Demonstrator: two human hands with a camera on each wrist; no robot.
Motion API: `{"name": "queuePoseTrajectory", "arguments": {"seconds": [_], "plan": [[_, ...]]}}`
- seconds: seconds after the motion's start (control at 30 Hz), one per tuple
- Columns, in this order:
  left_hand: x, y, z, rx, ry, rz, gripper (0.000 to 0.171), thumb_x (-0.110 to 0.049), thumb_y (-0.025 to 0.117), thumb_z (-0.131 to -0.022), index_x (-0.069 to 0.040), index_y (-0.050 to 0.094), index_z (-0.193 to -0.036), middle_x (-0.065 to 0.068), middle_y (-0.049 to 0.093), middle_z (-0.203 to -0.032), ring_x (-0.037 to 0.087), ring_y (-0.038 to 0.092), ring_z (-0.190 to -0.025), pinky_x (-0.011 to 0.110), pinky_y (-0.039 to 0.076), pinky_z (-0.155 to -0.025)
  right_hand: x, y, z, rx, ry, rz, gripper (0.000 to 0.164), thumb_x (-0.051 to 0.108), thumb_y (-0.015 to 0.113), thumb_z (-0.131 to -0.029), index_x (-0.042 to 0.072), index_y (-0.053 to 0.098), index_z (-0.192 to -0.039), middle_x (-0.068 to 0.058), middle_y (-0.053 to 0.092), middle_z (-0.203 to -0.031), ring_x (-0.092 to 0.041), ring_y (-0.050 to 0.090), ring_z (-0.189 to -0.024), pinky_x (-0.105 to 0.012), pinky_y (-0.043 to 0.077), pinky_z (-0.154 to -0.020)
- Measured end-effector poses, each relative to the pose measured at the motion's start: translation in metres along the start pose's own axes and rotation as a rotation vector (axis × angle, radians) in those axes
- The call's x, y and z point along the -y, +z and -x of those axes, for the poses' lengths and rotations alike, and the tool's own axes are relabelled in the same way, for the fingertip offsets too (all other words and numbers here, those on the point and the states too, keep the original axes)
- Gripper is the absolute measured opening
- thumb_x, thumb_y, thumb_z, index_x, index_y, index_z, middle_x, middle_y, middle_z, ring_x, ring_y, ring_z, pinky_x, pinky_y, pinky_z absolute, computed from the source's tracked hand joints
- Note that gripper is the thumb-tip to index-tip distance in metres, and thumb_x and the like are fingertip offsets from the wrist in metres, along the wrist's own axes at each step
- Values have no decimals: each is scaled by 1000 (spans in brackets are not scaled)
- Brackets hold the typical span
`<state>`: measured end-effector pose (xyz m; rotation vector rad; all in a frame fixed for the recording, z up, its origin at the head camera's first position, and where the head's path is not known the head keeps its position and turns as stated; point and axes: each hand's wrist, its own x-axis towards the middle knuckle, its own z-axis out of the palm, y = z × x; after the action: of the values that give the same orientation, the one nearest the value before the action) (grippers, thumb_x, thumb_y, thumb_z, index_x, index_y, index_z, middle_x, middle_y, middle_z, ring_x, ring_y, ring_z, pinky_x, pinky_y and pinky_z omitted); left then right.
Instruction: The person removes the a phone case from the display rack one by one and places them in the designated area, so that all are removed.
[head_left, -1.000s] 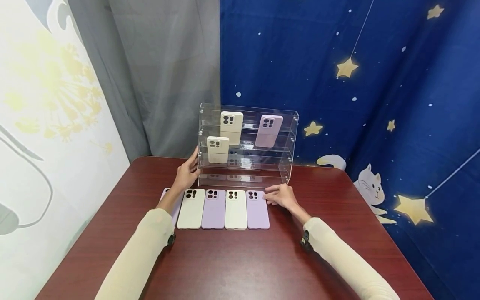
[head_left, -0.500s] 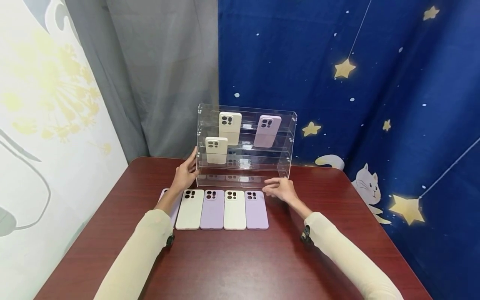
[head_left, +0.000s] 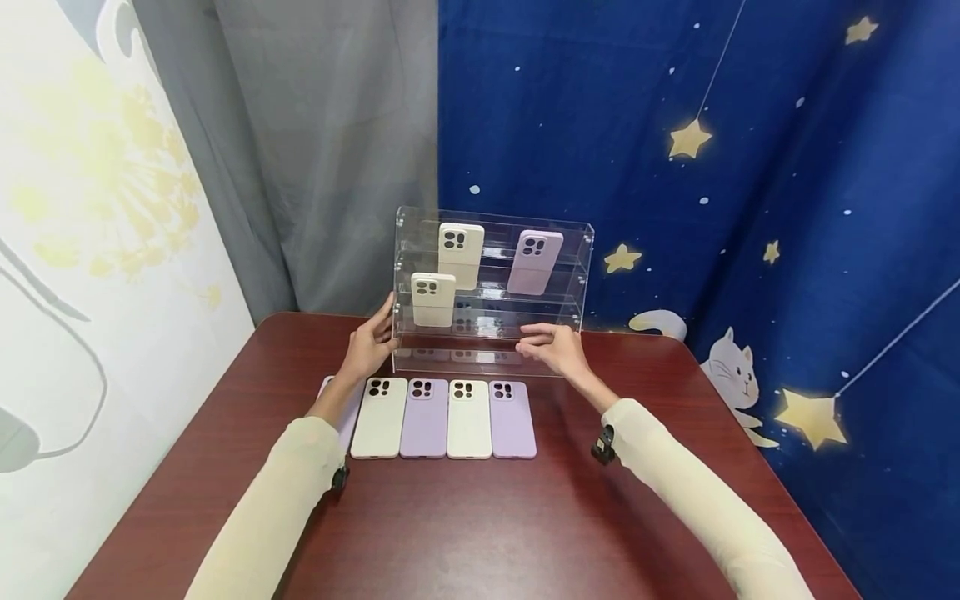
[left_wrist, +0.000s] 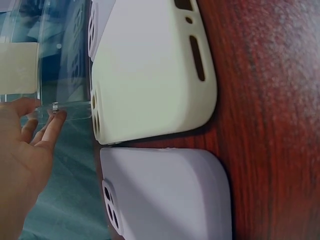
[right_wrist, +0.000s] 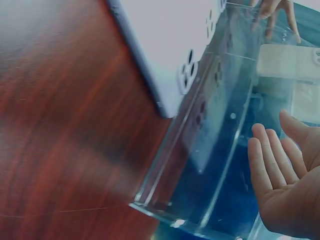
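Observation:
A clear acrylic display rack with stepped shelves stands toward the back of the table. My left hand rests its fingertips against the rack's left side panel, fingers mostly straight. In front of the rack's lower right shelves hovers my right hand, fingers extended with nothing between them. Two cream phone cases and a lilac phone case lean on the rack. Along its front lies a row of alternating lilac and cream cases, ending at the right with a lilac case; my left forearm partly covers the leftmost lilac case.
The dark red wooden table extends toward me and to both sides. Behind it hang a grey curtain and a blue star-patterned curtain. A pale patterned wall panel rises at the left.
My right hand has lifted away from the rightmost lilac case and moved up and slightly left to the front of the rack. The left hand stays at the rack's side.

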<state>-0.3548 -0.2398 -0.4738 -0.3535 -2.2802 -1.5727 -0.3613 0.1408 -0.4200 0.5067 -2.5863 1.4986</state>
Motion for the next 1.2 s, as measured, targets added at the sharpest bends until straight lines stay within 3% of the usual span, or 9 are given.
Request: {"name": "queuePoseTrajectory", "arguments": {"seconds": [0.17, 0.33, 0.47, 0.77, 0.87, 1.07, 1.2], "plan": [[3, 0, -3, -7, 40, 24, 91, 22, 61, -89, -21, 33, -164, 29, 50, -149, 45, 54, -134, 48, 54, -100, 14, 1, -8, -12, -41, 30, 38, 17, 88, -85, 11, 79, -121, -7, 80, -97, -29, 78, -86, -32, 66, -67], [2, 0, -1, 4, -8, -6, 91, 17, 65, -91, -27, 32, -164, 28, 51, -148, 46, 56, -130, 47, 54, -101, 23, 3, -13, -28, -55, 52, 38, 24, 89, -84, 16, 80, -120, -3, 81, -99, -17, 78, -89, -26, 64, -72], [0, -1, -1, 1, -37, -16, 90, 12, 69, -92, -30, 33, -164, 26, 52, -147, 45, 59, -128, 45, 54, -101, 28, 8, -20, -23, -83, 38, 39, 24, 88, -85, 15, 79, -122, -5, 80, -101, -18, 78, -92, -28, 65, -76], [-25, -10, 7, 16, 6, 122, 82, 20, 67, -88, -5, 37, -160, 38, 50, -142, 58, 55, -123, 44, 56, -93, 43, 23, -36, -27, -130, 4, 40, 20, 88, -86, 8, 78, -123, -7, 80, -104, -20, 78, -93, -30, 65, -79], [-25, -10, 7, 24, 9, 124, 80, 20, 66, -88, -3, 36, -159, 40, 48, -142, 58, 54, -123, 45, 56, -94, 48, 29, -41, -40, -138, -7, 40, 19, 88, -86, 7, 77, -123, -8, 80, -106, -22, 78, -93, -29, 64, -80], [-4, -6, 2, 5, -7, 45, 82, 16, 67, -91, -16, 40, -161, 31, 51, -146, 50, 59, -123, 40, 58, -95, 56, 42, -50, -39, -173, -45, 42, 18, 86, -88, 4, 75, -126, -9, 79, -110, -23, 78, -96, -28, 64, -80], [1, -4, 0, -7, -18, 35, 83, 14, 68, -91, -23, 42, -160, 25, 54, -147, 45, 63, -123, 38, 58, -95, 59, 46, -53, -36, -184, -60, 42, 20, 86, -88, 4, 75, -126, -8, 79, -110, -22, 78, -96, -28, 64, -81]]}}
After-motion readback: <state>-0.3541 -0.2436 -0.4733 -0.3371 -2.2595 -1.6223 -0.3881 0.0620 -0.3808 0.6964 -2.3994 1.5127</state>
